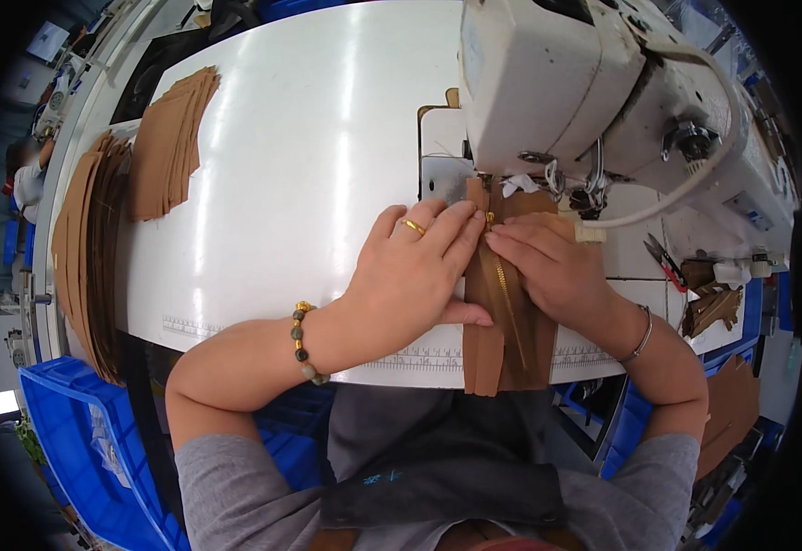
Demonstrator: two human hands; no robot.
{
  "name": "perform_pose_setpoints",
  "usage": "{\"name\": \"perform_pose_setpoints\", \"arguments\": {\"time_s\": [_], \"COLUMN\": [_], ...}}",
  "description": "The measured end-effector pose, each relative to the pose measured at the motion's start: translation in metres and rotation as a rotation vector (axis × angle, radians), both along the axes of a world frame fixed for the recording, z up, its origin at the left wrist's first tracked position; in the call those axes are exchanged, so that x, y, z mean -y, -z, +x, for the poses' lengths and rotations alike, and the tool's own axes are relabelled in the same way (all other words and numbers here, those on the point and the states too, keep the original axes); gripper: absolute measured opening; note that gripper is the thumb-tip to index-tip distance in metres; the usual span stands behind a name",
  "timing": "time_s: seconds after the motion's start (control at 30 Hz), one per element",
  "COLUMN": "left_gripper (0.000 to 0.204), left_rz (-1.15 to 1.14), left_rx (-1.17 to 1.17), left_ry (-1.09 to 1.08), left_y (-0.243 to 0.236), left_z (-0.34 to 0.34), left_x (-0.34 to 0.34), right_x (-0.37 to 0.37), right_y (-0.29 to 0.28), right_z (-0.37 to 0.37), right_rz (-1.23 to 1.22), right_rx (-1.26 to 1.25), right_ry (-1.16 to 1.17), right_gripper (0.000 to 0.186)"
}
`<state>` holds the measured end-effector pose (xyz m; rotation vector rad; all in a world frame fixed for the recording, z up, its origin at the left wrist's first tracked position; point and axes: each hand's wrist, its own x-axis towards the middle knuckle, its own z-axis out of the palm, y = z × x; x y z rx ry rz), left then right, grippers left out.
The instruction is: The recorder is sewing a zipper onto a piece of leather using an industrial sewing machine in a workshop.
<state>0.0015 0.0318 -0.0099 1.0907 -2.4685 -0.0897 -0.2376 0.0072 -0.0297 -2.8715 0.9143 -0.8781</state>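
Observation:
A brown fabric piece (484,360) with a gold-toothed zipper (505,286) lies lengthwise under the sewing machine (557,87), its near end at the table's front edge. My left hand (424,253) rests flat on the piece's left side, thumb spread apart and fingertips by the zipper's far end. From the right, my right hand (552,262) has its fingers together, their tips gripping the work beside the zipper. Its thumb is hidden. The piece's far end reaches the needle area, where the presser foot is partly covered.
Stacks of brown cut pieces (173,147) stand at the table's left. Red-handled snips (667,264) and brown scraps (715,308) lie at the right. A blue bin (89,432) sits at lower left. A printed ruler (419,358) runs along the front edge. Another person (29,179) is far left.

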Motion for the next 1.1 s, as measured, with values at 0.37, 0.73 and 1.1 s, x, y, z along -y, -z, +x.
{"name": "perform_pose_setpoints", "arguments": {"time_s": [0.37,0.73,1.1], "left_gripper": [0.089,0.088,0.086], "left_rz": [0.038,0.082,0.096], "left_rx": [0.119,0.115,0.198], "left_ry": [0.009,-0.051,-0.023], "left_y": [0.008,0.001,-0.004], "left_z": [0.000,0.001,0.000], "left_x": [-0.002,-0.009,-0.012], "right_x": [-0.001,-0.005,-0.005], "right_y": [0.002,-0.009,-0.007], "right_z": [-0.003,0.011,0.010], "right_rz": [0.330,-0.251,-0.265], "right_rx": [0.255,-0.120,-0.117], "right_ry": [0.016,-0.009,-0.067], "right_gripper": [0.038,0.025,0.029]}}
